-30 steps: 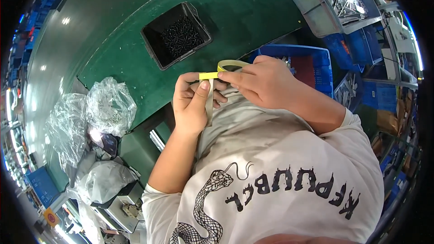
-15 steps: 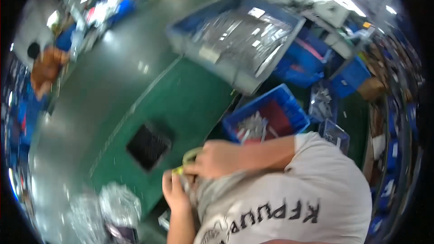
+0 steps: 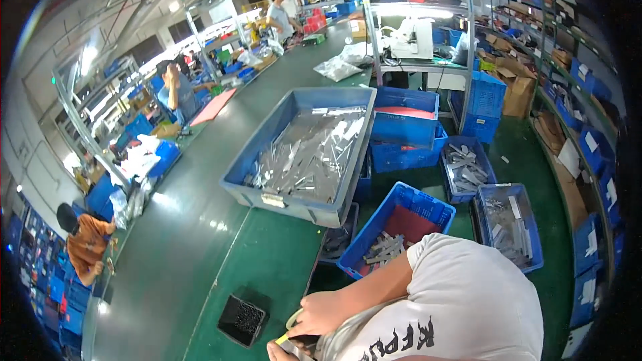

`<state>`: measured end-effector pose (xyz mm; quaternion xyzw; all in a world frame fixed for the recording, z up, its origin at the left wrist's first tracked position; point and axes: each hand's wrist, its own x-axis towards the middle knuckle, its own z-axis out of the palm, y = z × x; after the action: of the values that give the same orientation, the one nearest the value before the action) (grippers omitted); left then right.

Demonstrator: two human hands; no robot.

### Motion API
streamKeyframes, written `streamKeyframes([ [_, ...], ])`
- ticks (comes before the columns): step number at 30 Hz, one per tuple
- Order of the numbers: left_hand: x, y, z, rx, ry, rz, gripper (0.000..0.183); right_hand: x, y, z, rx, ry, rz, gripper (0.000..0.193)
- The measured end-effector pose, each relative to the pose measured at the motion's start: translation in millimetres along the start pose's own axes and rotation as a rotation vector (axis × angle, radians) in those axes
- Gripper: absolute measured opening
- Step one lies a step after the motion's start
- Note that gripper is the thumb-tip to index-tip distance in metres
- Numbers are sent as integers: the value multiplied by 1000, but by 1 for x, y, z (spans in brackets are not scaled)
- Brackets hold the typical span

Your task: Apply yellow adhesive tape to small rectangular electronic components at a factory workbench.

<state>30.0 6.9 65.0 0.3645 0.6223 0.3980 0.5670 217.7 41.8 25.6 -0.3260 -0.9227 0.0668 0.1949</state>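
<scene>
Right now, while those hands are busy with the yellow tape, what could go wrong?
Two little risks, maybe. The black box of small dark pieces sits open on the green table, close to the hands, so an elbow or wrist might bump it and spill some. And the yellow tape runs between the right hand and the left hand, so it could twist if one slipped.

Green bench point(image 3: 257, 257), small black tub point(image 3: 231, 308), large blue-grey bin point(image 3: 294, 212), pale plastic bags point(image 3: 340, 67)
</scene>
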Motion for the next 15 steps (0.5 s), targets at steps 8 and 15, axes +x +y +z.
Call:
streamKeyframes([
  [8,29,-40,-23,-97,-140,59,48,0,-8,-4,86,104,3,30],
  [15,54,-66,-40,110,-286,211,35,0,-19,-16,101,10,80,25],
])
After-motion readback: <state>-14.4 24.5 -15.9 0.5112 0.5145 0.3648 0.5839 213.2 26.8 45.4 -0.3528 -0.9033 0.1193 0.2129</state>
